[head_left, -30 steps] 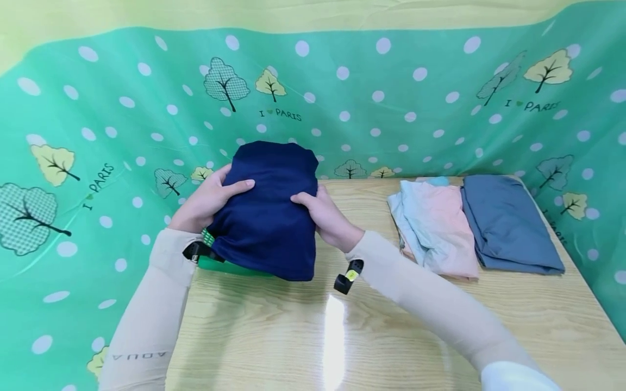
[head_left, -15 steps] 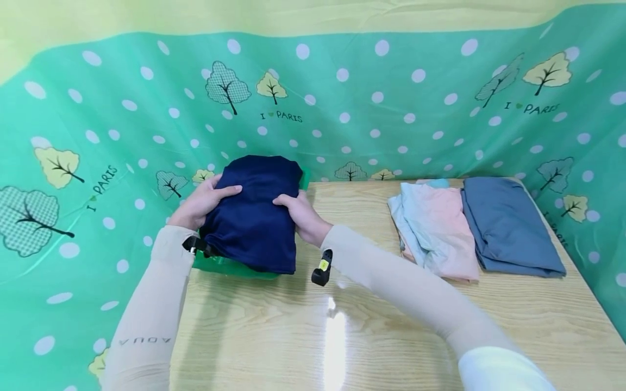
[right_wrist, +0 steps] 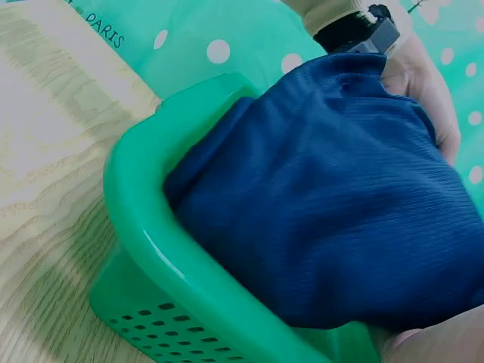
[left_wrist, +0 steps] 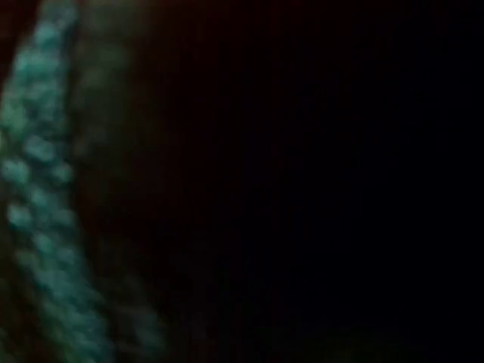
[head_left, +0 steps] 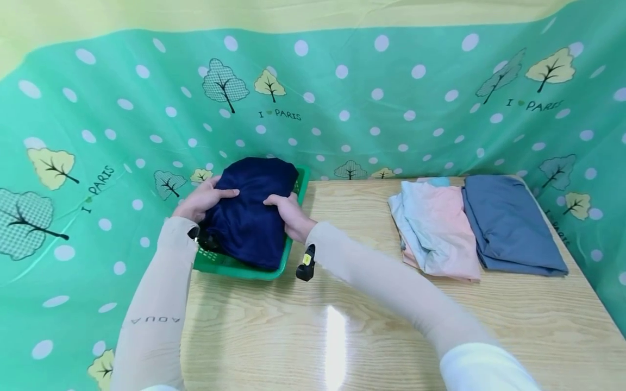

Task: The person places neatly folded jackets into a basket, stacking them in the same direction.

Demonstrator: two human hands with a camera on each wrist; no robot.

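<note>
1. Head view: the left hand grips the left side of a navy-blue, soft folded cloth, its thumb lying on top and its other fingers mostly hidden by the fabric
2. Head view: the right hand grips the opposite side of the same cloth, thumb likewise on top, so the cloth is held between both grips
3. Head view: below and around the two grips is a green plastic basket with perforated walls; the cloth is at its opening, within the rim along the near side, and whether it touches the bottom cannot be told
4. Head view: well to the right of the right hand's grip, on a pale wood-grain table, lie a folded pastel pink and light-blue garment and, touching it on the far side from the grip, a folded slate-blue cloth
5. Head view: beyond both grips hangs a green curtain with white dots and printed trees
6. Left wrist view: nearly all dark, with a blurred teal strip at the left edge; the grip cannot be told here
7. Right wrist view: the navy cloth bulges above the basket rim between the grips, the left hand at its far edge and a small part of the right hand at the lower right corner
</note>
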